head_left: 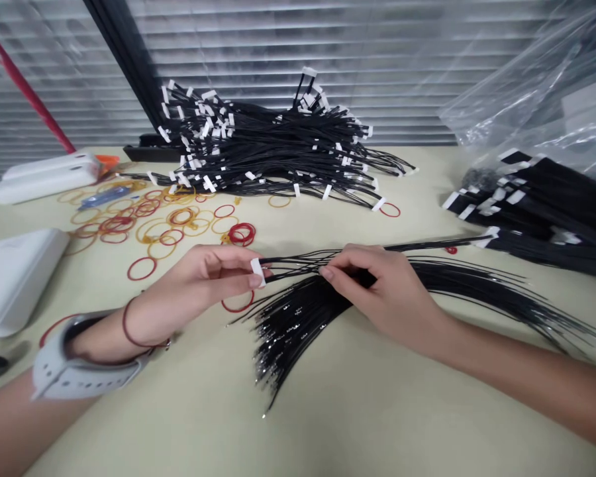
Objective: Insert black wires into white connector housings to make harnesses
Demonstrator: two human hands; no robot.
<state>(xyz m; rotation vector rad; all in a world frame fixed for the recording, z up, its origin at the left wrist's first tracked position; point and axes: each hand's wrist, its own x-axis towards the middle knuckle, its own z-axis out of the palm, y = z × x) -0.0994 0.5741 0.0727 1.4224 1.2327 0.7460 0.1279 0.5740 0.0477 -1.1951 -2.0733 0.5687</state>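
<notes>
Between thumb and fingers, my left hand (218,275) pinches a white connector (257,272) at the end of a few black wires (298,260). Those wires run right to my right hand (377,281), whose thumb and forefinger are closed on them. Beneath my right hand lies a thick bundle of loose black wires (298,318), with shiny metal tips fanned out at its left end. The bundle curves away to the right. Another white connector (491,235) shows at the far end of wires running past my right hand.
A big pile of black wire harnesses (288,146) with white connectors stands at the back. Red and yellow rubber bands (179,218) lie scattered at left, near two white cases (22,281). More harnesses (566,205) rest at right under a clear plastic bag (531,93).
</notes>
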